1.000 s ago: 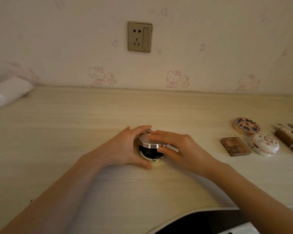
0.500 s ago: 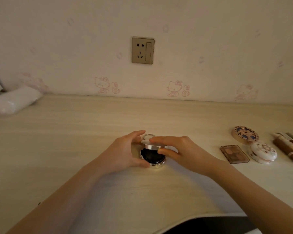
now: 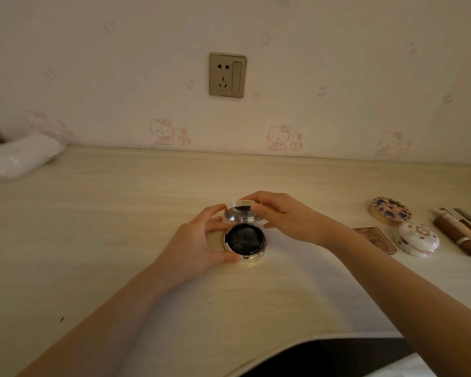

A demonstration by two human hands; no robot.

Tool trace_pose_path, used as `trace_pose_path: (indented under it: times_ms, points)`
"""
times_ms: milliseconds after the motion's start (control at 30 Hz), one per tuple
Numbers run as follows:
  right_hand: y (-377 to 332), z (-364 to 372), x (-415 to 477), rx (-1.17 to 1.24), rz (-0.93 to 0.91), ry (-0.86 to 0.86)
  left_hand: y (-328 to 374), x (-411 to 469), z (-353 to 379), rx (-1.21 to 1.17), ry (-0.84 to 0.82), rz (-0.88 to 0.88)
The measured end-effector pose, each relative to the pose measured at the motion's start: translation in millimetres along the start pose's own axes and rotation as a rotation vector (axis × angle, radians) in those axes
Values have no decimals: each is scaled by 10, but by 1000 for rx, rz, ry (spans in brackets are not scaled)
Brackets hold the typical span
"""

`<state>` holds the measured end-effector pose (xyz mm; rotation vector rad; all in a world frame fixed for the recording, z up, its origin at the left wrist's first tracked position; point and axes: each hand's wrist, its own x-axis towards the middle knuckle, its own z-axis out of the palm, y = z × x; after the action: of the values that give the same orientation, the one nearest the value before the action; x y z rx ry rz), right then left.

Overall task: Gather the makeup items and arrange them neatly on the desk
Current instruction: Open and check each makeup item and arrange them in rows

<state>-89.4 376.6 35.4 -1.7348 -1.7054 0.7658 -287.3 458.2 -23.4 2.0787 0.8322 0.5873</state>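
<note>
The cushion compact (image 3: 244, 242) is being held open in the middle of the surface (image 3: 120, 240). Its base is being braced by the left hand (image 3: 196, 243), whose fingers (image 3: 214, 213) are being curled round the left rim, probably so that it is not being dragged about. The hinged lid (image 3: 242, 210) is being pinched at its edge by the right hand (image 3: 286, 216) and tilted upward. To the right, other makeup is being kept grouped: a blue-patterned compact (image 3: 390, 210), a white floral compact (image 3: 416, 239), a brown palette (image 3: 375, 239) and lipstick tubes (image 3: 460, 229). No brand or lettering is being shown legibly.
</note>
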Motion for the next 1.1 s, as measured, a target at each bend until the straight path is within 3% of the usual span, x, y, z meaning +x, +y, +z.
trace_pose_path:
  times_ms: [433, 600, 667, 833, 1100]
  points:
    - [100, 71, -142, 116, 14, -33, 34, -35, 12, 32, 4, -7]
    - [213, 262, -315, 140, 118, 253, 22, -48, 28, 52, 5, 1]
    - [236, 348, -423, 47, 152, 325, 28, -54, 39, 71, 18, -9]
    - [163, 527, -590, -183, 41, 276, 53, -76, 53, 134, 95, -14]
    - [242, 621, -402, -439, -11, 304, 39, -89, 116, 414, 192, 168]
